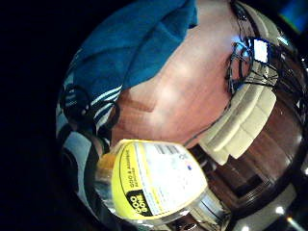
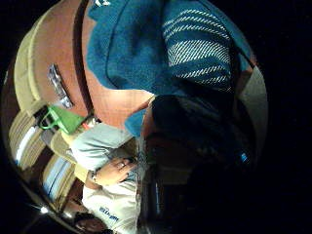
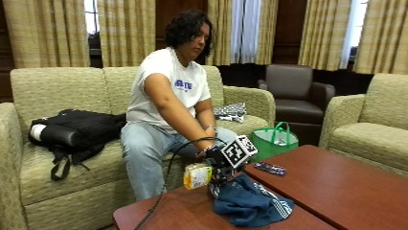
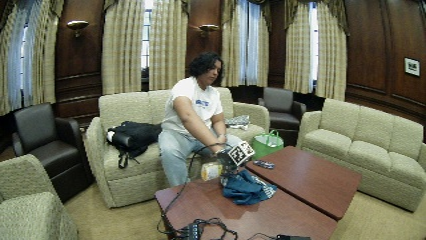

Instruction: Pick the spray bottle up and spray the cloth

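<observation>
The person sits on a sofa behind the desk (image 3: 357, 187), and the gloved right hand (image 3: 215, 157) is at the near edge of the desk, right beside the spray bottle (image 3: 197, 176). The bottle, with its yellow label, fills much of the little finger side palm view, so it is close to the palm. Whether the fingers are curled round it cannot be told.

The bottle looks like clear plastic and probably light, with a smooth label that may slip. The narrow neck under the trigger seems the best place to take it.

The blue cloth (image 3: 250, 203) lies crumpled on the desk just beside the bottle. It is soft and will not resist the spray.
</observation>
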`<act>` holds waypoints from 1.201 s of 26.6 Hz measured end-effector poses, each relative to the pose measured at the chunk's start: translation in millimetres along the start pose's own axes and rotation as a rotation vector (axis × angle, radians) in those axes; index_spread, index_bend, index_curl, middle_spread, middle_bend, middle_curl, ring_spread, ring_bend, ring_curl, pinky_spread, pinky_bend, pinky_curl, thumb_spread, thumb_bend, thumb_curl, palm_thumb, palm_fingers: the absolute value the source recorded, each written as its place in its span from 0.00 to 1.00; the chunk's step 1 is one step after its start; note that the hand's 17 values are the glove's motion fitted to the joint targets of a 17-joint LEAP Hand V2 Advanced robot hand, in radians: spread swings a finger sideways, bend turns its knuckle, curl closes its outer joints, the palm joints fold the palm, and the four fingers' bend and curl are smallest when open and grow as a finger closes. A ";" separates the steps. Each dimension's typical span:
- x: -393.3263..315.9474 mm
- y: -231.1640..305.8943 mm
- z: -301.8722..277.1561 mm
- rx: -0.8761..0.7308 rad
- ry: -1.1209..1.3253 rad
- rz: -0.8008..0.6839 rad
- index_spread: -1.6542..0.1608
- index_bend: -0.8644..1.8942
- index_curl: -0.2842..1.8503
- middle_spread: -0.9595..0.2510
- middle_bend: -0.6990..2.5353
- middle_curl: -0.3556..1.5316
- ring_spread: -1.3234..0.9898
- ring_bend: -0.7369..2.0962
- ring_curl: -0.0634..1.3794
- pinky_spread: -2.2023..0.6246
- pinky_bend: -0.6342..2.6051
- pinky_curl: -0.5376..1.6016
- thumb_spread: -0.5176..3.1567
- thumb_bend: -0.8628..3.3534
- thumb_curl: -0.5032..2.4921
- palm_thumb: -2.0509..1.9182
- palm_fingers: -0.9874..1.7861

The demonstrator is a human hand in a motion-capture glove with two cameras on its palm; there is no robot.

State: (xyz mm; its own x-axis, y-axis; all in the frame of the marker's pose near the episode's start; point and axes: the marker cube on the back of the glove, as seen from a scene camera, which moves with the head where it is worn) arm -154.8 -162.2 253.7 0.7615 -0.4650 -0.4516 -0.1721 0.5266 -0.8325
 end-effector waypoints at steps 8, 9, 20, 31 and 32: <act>-28.5 -4.2 7.2 -0.039 -0.136 0.083 0.77 0.42 0.41 0.63 0.40 0.47 0.48 0.49 0.37 0.68 0.33 0.43 0.22 0.20 0.44 0.75 0.84; -28.4 -3.6 6.6 -0.040 -0.130 0.083 0.77 0.42 0.41 0.63 0.40 0.47 0.48 0.49 0.37 0.68 0.33 0.43 0.22 0.20 0.44 0.75 0.84; -4.0 24.0 -60.4 0.139 -0.368 0.058 0.77 0.42 0.42 0.63 0.40 0.47 0.48 0.48 0.37 0.68 0.33 0.43 0.22 0.20 0.44 0.75 0.84; 28.8 80.8 -137.6 0.482 -0.801 -0.069 0.77 0.42 0.42 0.63 0.40 0.47 0.48 0.48 0.37 0.68 0.33 0.43 0.22 0.20 0.45 0.75 0.84; 27.3 85.0 -138.8 0.510 -0.841 -0.089 0.77 0.42 0.42 0.63 0.40 0.47 0.48 0.48 0.37 0.68 0.33 0.43 0.22 0.20 0.45 0.75 0.84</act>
State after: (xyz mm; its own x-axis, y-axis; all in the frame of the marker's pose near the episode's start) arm -235.4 -228.9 126.1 0.9886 0.0359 0.1460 0.0467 0.8497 -0.5251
